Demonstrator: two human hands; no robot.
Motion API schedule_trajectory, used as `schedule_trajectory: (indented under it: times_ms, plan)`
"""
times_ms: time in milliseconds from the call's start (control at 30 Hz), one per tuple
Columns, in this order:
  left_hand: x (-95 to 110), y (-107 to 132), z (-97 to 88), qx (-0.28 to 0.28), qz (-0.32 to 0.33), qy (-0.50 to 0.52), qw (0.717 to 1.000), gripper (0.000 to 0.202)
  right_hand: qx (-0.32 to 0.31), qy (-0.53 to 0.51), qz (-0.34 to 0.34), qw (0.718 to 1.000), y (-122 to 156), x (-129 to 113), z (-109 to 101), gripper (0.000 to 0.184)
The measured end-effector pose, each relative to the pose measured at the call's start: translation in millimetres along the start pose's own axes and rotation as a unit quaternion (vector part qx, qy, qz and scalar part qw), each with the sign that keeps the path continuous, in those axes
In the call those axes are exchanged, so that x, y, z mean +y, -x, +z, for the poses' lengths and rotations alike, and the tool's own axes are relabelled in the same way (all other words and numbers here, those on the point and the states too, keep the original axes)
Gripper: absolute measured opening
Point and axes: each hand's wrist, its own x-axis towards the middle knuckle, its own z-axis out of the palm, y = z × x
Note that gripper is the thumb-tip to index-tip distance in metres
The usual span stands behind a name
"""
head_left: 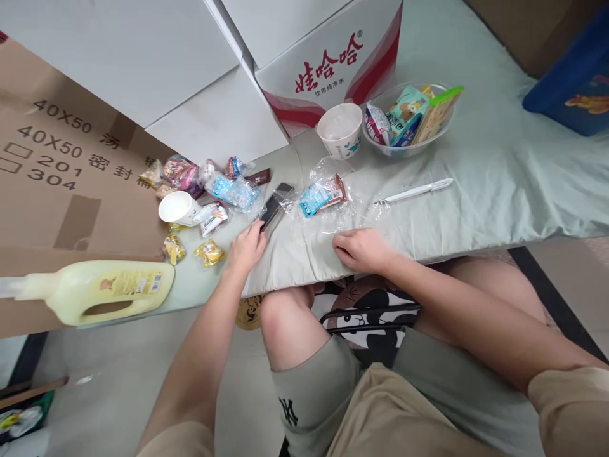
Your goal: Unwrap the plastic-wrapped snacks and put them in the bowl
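My left hand (247, 246) rests at the table's front edge, its fingers closed on the near end of a slim black phone (276, 204) that lies on the cloth. My right hand (360, 250) lies on the cloth further right, fingers curled in, with nothing visible in them. Just beyond it is a clear plastic bag (354, 212) with blue and brown snack packets (323, 195) on it. A white capped pen (416, 190) lies to the right. Several wrapped snacks (233, 190) are heaped left of the phone, around a tipped paper cup (179, 208).
Behind stand an upright paper cup (340, 130), a clear bowl (404, 149) of snacks and white cartons (333, 70). A yellow detergent bottle (109, 285) lies on its side at the left edge, by a brown cardboard box (61, 158). A blue container (571, 89) is at the right.
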Motion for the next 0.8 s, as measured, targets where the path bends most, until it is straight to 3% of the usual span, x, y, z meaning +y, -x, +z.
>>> schedule_trajectory:
  times_ms: [267,600,700,800]
  plan:
    - [8.1,-8.1,1.6,0.016,0.026,-0.035,0.999,0.032,0.000,-0.004,-0.008,1.000,-1.6,0.0,1.4,0.028]
    - [56.4,-68.2,-12.7,0.118,-0.017,-0.038,0.992,0.034,-0.001,-0.010,-0.015,1.000,-0.8,1.2,-1.3,0.026]
    - [52.9,-88.4,-22.7,0.135,-0.028,-0.029,0.990,0.034,0.000,-0.015,-0.024,1.000,-0.7,1.6,-2.9,0.026]
    - [36.8,-113.1,-31.6,0.111,-0.028,-0.034,0.993,0.045,-0.001,-0.023,-0.024,0.999,-1.9,1.4,-4.4,0.026]
